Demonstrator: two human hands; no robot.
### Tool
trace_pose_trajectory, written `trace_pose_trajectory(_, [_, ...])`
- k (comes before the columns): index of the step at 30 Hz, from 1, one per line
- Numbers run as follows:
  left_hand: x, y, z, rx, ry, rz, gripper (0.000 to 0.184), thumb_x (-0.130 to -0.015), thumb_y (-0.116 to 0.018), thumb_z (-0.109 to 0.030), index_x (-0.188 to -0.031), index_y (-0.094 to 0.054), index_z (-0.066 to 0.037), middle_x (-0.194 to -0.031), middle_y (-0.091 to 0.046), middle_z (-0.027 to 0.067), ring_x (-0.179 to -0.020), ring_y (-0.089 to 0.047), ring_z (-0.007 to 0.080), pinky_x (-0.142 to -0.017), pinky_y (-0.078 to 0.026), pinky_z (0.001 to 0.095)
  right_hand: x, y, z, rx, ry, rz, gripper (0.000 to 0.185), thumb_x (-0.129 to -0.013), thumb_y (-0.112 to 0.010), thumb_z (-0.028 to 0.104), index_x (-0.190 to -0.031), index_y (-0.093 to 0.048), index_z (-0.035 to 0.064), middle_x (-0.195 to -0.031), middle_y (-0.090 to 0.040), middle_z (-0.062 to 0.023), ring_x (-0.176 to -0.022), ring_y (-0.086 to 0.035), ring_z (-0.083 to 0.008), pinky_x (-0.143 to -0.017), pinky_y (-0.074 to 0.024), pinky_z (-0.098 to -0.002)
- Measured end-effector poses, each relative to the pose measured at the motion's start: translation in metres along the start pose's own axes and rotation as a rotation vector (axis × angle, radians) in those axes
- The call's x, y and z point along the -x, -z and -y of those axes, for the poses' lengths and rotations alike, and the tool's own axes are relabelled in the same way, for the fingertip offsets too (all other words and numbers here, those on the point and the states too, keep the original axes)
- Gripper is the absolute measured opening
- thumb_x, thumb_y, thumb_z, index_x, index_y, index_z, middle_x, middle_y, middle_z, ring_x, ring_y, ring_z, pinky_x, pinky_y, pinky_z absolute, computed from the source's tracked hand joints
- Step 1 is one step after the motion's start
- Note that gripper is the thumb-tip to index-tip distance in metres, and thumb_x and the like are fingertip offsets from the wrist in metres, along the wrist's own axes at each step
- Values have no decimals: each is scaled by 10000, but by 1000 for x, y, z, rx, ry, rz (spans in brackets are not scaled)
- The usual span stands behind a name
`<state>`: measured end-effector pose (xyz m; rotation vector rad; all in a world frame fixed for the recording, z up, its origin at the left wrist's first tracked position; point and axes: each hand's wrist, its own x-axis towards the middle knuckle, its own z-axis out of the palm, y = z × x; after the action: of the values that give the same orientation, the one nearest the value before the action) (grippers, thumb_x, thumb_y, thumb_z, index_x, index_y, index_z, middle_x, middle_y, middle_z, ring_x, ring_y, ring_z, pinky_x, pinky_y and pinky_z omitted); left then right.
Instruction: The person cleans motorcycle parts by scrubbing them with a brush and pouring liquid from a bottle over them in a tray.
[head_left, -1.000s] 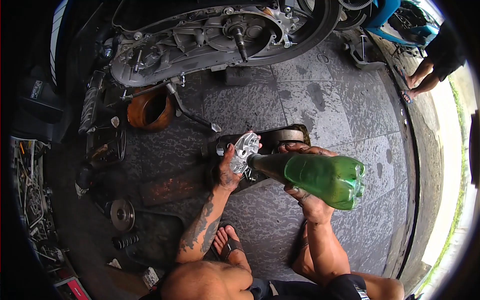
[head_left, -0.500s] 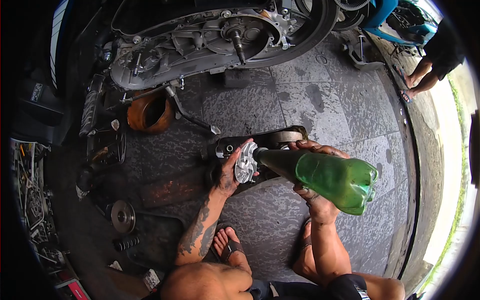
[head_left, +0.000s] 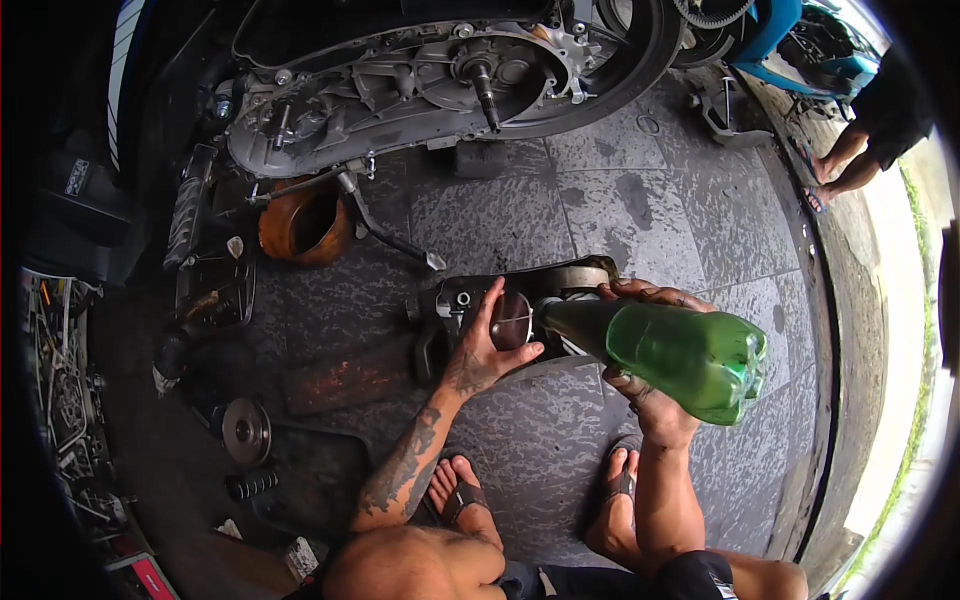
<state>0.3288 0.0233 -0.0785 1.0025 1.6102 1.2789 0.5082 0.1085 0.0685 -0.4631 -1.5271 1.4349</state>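
Note:
Between the thumb and fingers of my left hand (head_left: 485,352) is a round metal disc (head_left: 512,320). Its smooth, dark reflective face and pale rim are visible. My right hand (head_left: 655,400) is wrapped round a green plastic bottle (head_left: 690,360), which lies nearly level and points left. The bottle's neck is close to the disc's right side; I cannot tell whether liquid is coming out. Below both hands sits a dark tray-like part (head_left: 450,300) with metal parts in it, including a round metal piece (head_left: 582,276). The bottle and hands hide some of these.
An opened scooter engine case (head_left: 390,90) with a protruding shaft spans the top. An orange-brown container (head_left: 305,225) stands at left, above a brake-disc-like part (head_left: 246,432) and a spring (head_left: 252,486). Another person's legs (head_left: 850,155) are at upper right.
My left hand has turned the disc, so its fins no longer show and a smooth face does. The bottle has shifted slightly right, still in my right hand.

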Motion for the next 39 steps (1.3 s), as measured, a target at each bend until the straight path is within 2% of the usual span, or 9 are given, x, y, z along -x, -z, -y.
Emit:
trace_pose_trajectory(2, [-1,-4,-3,-221,-81,-46,1111,-660,-840,-399,-1516,-215,-68,-1442,-392,189,-1315,-399,353,-1113,-302,484,-3,5,5,281,-11,156,768,-675,-891,230,-1254,-448,-12,-1205,-588,-177,-1127,-577,-308,-978,-470,-441])
trace_pose_trajectory(4, [-2,-5,-4,-425,-153,-68,1159,-660,-821,-502,-1508,-190,-28,-1422,-373,223,-1341,-341,372,-1146,-191,544,3,4,2,264,-85,116,764,-671,-891,218,-1257,-458,-13,-1208,-590,-178,-1128,-577,-298,-970,-471,-428])
trace_pose_trajectory(7, [-2,-5,2,-560,-204,-91,1151,-665,-818,-488,-1510,-185,-32,-1430,-371,204,-1341,-338,369,-1147,-199,542,15,2,-1,188,-242,7,751,-671,-889,201,-1252,-467,-18,-1211,-593,-185,-1136,-574,-293,-967,-470,-424])
trace_pose_trajectory(10, [-1,-7,6,-580,-212,-111,1150,-662,-817,-483,-1512,-183,-38,-1434,-366,198,-1340,-332,377,-1150,-203,539,18,9,-8,257,-160,4,750,-685,-880,192,-1264,-450,-14,-1226,-581,-201,-1137,-575,-309,-971,-469,-436])
trace_pose_trajectory(13, [-3,-6,11,-598,-238,-108,1150,-661,-818,-483,-1513,-183,-43,-1436,-361,199,-1344,-323,380,-1150,-208,539,19,9,-2,284,-316,-79,735,-703,-866,182,-1269,-440,-11,-1233,-572,-219,-1144,-573,-331,-973,-470,-453])
trace_pose_trajectory(20, [-1,-8,11,-536,-155,-63,1169,-649,-820,-495,-1519,-176,-52,-1441,-352,205,-1347,-310,388,-1141,-224,529,7,5,-4,175,-151,-62,719,-713,-856,170,-1272,-443,-17,-1227,-574,-224,-1157,-567,-343,-986,-464,-462])
trace_pose_trajectory(34, [2,-10,3,-548,-292,-4,1181,-649,-818,-487,-1534,-149,-83,-1480,-335,170,-1334,-330,381,-1125,-277,517,-10,3,-18,135,30,22,596,-742,-802,74,-1238,-487,-24,-1214,-586,-191,-1155,-559,-323,-993,-455,-444])
trace_pose_trajectory(37, [3,-9,2,-545,-341,-10,1177,-648,-832,-445,-1534,-147,-86,-1486,-323,159,-1339,-320,371,-1130,-274,512,-10,3,-18,106,-5,-65,555,-676,-836,3,-1158,-566,-45,-1160,-643,-175,-1057,-631,-240,-907,-515,-353])
trace_pose_trajectory(39, [2,-8,1,-554,-348,-11,1175,-646,-839,-419,-1535,-145,-87,-1495,-307,152,-1346,-308,365,-1136,-266,507,-10,6,-16,144,-14,30,584,-737,-807,72,-1225,-499,-20,-1209,-588,-190,-1156,-558,-314,-985,-456,-434])
